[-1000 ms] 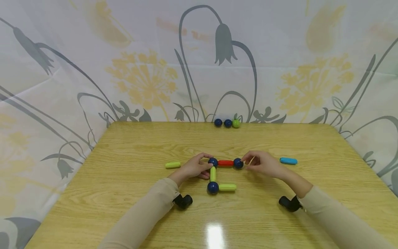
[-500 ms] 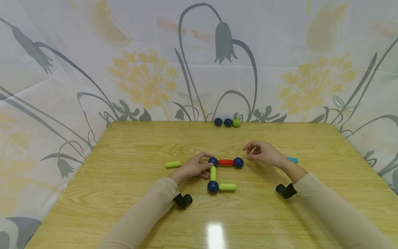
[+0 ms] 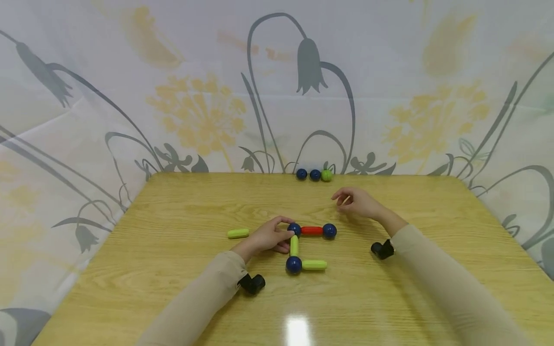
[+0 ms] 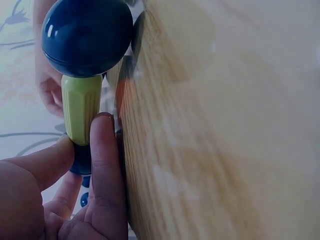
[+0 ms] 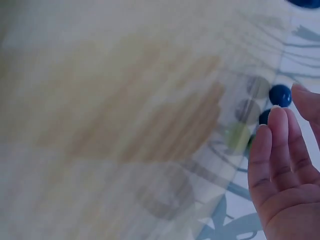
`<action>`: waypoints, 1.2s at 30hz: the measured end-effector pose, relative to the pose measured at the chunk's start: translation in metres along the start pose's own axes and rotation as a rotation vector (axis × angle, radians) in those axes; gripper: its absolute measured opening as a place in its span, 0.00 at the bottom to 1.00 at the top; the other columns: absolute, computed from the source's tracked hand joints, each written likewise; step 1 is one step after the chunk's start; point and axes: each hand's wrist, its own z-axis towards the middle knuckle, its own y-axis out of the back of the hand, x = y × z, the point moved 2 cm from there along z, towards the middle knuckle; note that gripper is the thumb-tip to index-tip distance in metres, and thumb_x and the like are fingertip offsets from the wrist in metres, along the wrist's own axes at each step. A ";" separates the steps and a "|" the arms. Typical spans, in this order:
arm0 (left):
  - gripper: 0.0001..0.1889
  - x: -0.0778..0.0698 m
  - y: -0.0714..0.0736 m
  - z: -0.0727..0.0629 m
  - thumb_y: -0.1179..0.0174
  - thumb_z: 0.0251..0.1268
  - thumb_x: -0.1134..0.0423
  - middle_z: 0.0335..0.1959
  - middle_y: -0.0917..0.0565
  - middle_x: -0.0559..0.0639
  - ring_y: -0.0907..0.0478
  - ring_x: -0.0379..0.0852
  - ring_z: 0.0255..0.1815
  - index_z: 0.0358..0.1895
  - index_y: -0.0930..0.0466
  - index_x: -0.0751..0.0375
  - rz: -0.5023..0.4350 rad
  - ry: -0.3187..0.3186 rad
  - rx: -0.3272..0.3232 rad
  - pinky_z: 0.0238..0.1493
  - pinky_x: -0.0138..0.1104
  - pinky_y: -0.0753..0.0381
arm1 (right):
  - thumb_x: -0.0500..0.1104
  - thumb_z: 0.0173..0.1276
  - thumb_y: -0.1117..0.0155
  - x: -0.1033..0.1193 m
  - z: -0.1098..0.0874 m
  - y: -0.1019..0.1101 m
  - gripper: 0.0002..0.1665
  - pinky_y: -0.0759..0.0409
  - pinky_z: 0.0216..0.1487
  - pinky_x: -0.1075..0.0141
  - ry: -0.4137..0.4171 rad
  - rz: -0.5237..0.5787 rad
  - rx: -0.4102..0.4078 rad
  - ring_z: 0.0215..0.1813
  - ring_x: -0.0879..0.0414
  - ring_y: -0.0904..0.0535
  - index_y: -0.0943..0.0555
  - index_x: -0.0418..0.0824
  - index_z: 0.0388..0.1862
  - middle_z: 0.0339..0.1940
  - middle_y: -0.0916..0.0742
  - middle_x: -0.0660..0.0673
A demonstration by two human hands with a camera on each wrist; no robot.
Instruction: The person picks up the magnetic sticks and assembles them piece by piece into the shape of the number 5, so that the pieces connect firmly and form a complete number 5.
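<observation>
Thumb and fingers of my left hand [image 3: 269, 236] grip the dark blue ball [image 3: 295, 228] at the far left corner of a ball-and-rod assembly. From that ball a red rod [image 3: 311, 230] runs right to another blue ball [image 3: 330, 230]. A yellow-green rod [image 4: 80, 110] leads toward me to a nearer blue ball [image 3: 294, 265], which carries a second yellow-green rod [image 3: 314, 265] pointing right. My right hand [image 3: 357, 203] hovers beyond the assembly with nothing in it, fingers loosely bent. In the right wrist view its fingers overlap the far balls.
At the table's back edge sit two blue balls [image 3: 301, 174] and a green ball [image 3: 326, 175]. A loose yellow-green rod [image 3: 238, 233] lies left of my left hand. Behind the wooden table [image 3: 195, 202] hangs a flower-patterned cloth [image 3: 277, 110].
My right hand has left the right-hand blue ball and moved away toward the back of the table. The right arm now hides the loose blue rod. My left hand keeps its grip.
</observation>
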 end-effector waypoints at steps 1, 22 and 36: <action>0.20 0.001 0.000 0.000 0.48 0.70 0.64 0.36 0.19 0.57 0.22 0.44 0.26 0.64 0.35 0.59 -0.001 -0.001 -0.001 0.31 0.35 0.17 | 0.32 0.63 0.37 -0.001 0.005 0.001 0.18 0.22 0.38 0.59 -0.008 0.003 -0.002 0.37 0.48 0.21 0.25 0.28 0.51 0.37 0.19 0.40; 0.19 0.002 0.002 -0.003 0.47 0.70 0.64 0.35 0.20 0.57 0.20 0.46 0.26 0.62 0.33 0.59 -0.029 -0.025 0.015 0.32 0.36 0.17 | 0.30 0.63 0.40 -0.015 0.061 0.010 0.40 0.22 0.35 0.57 -0.183 0.029 -0.014 0.36 0.41 0.23 0.46 0.28 0.70 0.46 0.26 0.24; 0.21 0.004 0.001 -0.001 0.48 0.70 0.65 0.38 0.20 0.57 0.21 0.45 0.26 0.64 0.35 0.58 -0.018 -0.008 -0.005 0.31 0.36 0.17 | 0.38 0.63 0.37 -0.012 0.046 0.008 0.34 0.34 0.57 0.40 -0.125 -0.026 0.041 0.62 0.32 0.38 0.36 0.34 0.66 0.62 0.34 0.25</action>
